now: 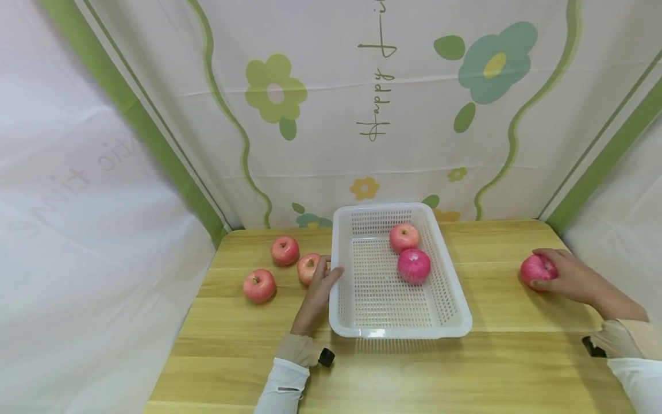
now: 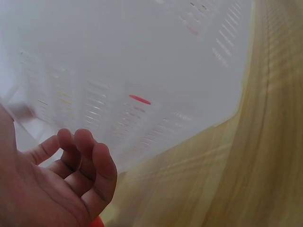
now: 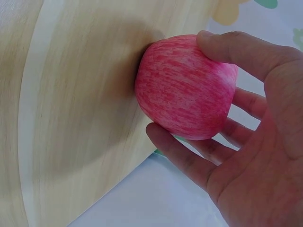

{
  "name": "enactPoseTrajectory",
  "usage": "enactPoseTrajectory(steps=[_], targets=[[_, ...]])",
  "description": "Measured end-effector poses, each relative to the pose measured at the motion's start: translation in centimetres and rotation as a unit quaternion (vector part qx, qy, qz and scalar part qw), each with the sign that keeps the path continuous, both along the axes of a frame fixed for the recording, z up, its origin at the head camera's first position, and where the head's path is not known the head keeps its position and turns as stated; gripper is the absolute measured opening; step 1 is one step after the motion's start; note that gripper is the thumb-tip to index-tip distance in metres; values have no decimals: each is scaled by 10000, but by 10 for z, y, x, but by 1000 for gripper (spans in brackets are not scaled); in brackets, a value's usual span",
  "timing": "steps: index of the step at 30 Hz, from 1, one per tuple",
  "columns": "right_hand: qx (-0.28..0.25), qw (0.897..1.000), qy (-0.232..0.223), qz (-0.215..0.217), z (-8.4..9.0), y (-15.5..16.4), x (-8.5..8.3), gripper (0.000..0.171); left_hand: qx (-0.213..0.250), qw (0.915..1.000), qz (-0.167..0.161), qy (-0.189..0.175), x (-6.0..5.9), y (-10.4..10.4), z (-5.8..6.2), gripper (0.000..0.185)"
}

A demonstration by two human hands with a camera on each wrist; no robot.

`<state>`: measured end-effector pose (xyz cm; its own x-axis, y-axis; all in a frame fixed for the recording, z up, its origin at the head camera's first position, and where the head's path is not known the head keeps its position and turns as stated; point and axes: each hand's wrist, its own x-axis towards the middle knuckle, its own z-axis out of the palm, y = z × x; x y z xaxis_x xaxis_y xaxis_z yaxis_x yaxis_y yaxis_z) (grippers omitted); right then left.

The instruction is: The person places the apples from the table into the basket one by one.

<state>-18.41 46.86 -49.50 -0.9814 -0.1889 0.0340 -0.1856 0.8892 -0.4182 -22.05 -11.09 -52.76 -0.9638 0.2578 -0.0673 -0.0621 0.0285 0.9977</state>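
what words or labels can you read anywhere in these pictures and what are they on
"Happy" with the start of a cut-off second word: green script running sideways on the flowered white backdrop cloth.
"time", faint and mirrored, after a partly readable word: on the left white side cloth.
No text on the white plastic perforated basket, red apples or wooden table.

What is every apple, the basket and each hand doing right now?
White basket: upright on the table, two apples inside.
Two apples in basket: lying loose, touching.
Three apples left of basket: on the table.
Apple at right: gripped by the right hand.
Left hand: by the basket's side, holding nothing.
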Motion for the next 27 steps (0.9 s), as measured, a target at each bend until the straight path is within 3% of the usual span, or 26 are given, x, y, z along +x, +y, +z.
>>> enactPoseTrajectory(steps=[16, 27], targets=[[-2, 9999, 91, 45, 4, -2, 2, 79, 47, 10000, -18, -6, -1, 0, -1, 48], [139, 9991, 384, 109, 10, -13, 3, 77, 86, 10000, -37, 21, 0, 0, 0, 46]])
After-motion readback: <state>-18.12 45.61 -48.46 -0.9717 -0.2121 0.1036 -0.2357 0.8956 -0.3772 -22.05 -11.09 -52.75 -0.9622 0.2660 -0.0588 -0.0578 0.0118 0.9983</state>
